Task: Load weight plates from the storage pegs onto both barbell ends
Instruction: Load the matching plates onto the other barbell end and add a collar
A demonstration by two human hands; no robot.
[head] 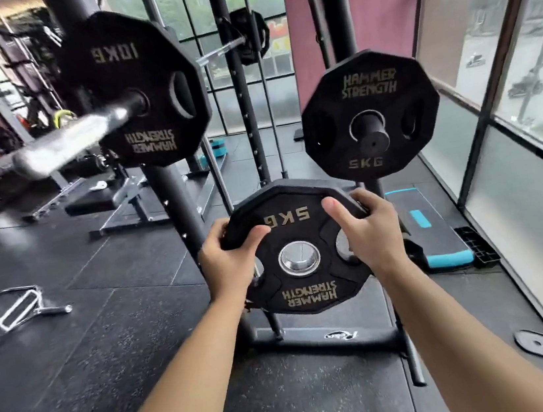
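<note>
The floor (83, 334) is covered in dark speckled rubber tiles. A black rack upright (240, 82) is taken as the landmark. To its right, a pink banner (305, 28) is hung, and beyond that a wall of black-framed windows (501, 47) is seen, through which grey daylight and a street are visible. Below and right of the upright, a black and blue step platform (436, 239) is laid on the floor. To the left of the upright, a bench (117, 198) is set, and farther left a chrome bar frame (11, 309) is left lying.
</note>
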